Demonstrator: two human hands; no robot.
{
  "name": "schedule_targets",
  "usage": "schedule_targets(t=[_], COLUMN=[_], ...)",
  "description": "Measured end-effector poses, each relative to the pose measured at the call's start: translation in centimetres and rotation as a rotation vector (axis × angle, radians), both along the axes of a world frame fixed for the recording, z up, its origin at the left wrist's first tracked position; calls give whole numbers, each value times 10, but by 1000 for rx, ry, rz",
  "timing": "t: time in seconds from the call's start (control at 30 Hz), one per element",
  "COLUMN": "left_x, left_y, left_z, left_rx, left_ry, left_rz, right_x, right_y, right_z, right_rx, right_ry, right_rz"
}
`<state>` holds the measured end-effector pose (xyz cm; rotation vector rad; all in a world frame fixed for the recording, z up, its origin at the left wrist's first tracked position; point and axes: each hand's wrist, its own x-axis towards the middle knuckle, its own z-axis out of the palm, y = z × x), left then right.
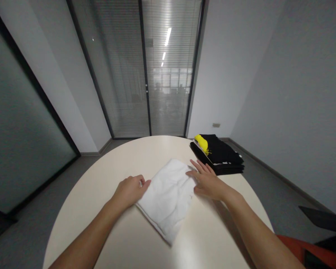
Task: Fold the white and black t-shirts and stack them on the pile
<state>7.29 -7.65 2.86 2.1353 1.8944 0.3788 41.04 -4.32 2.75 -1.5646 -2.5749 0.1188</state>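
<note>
A folded white cloth lies at a slant on the pale round table, one corner pointing toward me. At its left edge is my left hand, fingers curled, the thumb and forefinger close together at the fabric; whether they pinch it is hard to make out. My right hand is at the cloth's upper right edge with its fingers spread, the fingertips over or touching the edge, gripping nothing.
A stack of folded black garments with a yellow patch on top sits at the table's back right edge. Beyond the table stand glass doors with blinds. A red and black chair is at the lower right.
</note>
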Motion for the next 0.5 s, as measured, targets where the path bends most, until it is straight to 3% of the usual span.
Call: schedule_targets(t=[0.13,0.2,0.27,0.33,0.4,0.5], left_x=[6,10,15,19,22,25], left_y=[-10,-14,-16,-16,-15,-18], left_z=[4,4,4,0,-6,-18], left_rx=[-158,-219,-133,62,191,152], left_ry=[-69,-106,-111,-121,-141,-113], left_rz=[-235,-308,-310,-319,-419,-623], right_x=[23,26,22,15,7,-2], right_y=[14,17,17,16,14,14], right_z=[-7,-6,-5,-9,-16,-28], right_rx=[56,-40,-188,-291,-302,-217], right_ry=[19,91,212,331,402,421], right_rz=[-218,-367,-441,-409,-325,-234])
